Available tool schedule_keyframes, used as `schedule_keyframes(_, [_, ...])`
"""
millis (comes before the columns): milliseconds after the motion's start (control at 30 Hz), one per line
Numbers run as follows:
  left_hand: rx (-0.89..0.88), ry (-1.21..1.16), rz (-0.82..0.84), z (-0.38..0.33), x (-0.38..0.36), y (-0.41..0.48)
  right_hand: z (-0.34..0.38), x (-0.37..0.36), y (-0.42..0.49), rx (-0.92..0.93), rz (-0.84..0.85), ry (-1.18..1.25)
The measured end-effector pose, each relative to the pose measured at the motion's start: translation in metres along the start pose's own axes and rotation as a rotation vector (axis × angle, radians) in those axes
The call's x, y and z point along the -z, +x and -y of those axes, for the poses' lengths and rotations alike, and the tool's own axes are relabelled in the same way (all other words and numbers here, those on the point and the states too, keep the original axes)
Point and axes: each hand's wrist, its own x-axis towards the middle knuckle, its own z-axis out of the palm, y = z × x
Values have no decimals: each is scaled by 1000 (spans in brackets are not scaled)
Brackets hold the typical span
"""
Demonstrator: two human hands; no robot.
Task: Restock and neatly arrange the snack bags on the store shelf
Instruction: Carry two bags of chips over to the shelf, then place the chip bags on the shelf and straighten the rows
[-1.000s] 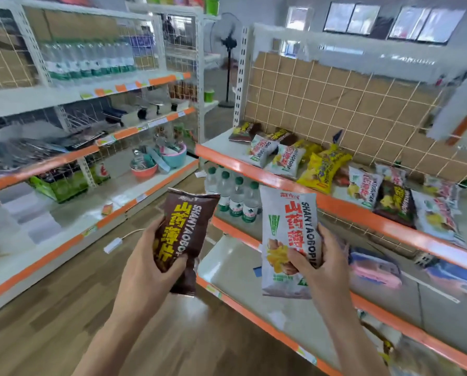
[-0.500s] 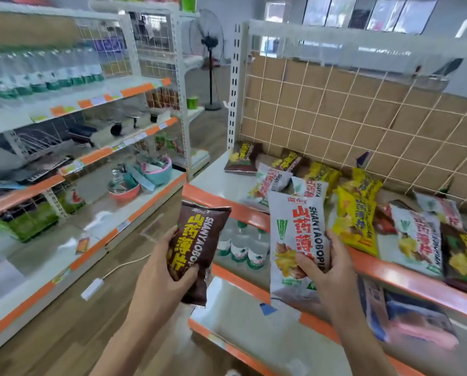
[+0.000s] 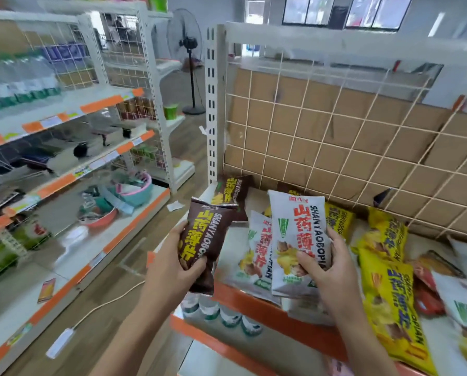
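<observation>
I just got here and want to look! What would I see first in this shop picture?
In the middle, the left hand holds a brown snack bag and the right hand a white snack bag, both held up at the front of the orange-edged shelf. To the right, bright yellow bags lie jumbled on that shelf.

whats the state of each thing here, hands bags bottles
left hand: grips brown bag
brown bag: held upright, sealed
right hand: grips white bag
white bag: held upright, sealed
second brown bag: on shelf, back corner
second white bag: lying on shelf
yellow bags: lying flat, untidy
bottles: upright, capped, below
</observation>
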Motion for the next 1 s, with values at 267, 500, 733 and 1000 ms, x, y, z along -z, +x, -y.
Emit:
schedule_keyframes(267, [62,72,192,18,-30,65,0,-7,16,-78,-120,-63])
schedule_keyframes(500, [-28,303,255,28,-43,60,6,-16,9,-120,-221,-76])
schedule_keyframes(733, [-127,386,229,33,-47,51,12,-23,-10,-155,-294,-132])
schedule_keyframes(1000, [-145,376,308,39,-38,74,12,3,-37,-204,-379,-110])
